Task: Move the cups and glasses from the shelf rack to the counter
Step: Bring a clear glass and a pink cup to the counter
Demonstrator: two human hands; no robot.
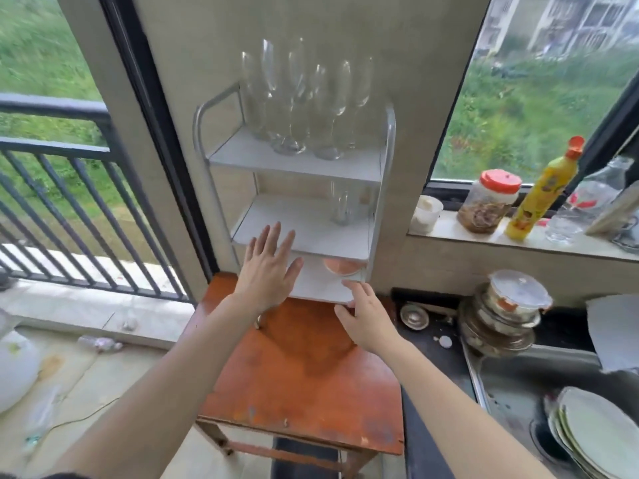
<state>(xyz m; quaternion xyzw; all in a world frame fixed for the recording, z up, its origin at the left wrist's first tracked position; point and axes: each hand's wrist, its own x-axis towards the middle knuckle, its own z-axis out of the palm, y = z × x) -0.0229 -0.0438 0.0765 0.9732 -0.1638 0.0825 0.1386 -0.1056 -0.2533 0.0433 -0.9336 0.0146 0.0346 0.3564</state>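
Observation:
A white three-tier shelf rack [294, 164] stands on an orange wooden table [304, 382] against the wall. Several tall clear stemmed glasses [304, 98] crowd its top shelf. One clear glass [340, 207] stands at the right of the middle shelf. A glass with a pinkish round base [342, 266] sits on the bottom shelf. My left hand [268, 267] is spread open in front of the lower shelves, holding nothing. My right hand [366, 314] hovers at the front right corner of the bottom shelf, fingers loosely apart and empty.
To the right lies a dark counter [435, 326] with stacked bowls [505, 312] and a sink holding plates [594, 437]. A jar [489, 205], a yellow bottle [543, 191] and a clear bottle [587, 202] line the window sill. A balcony railing [69, 209] is at the left.

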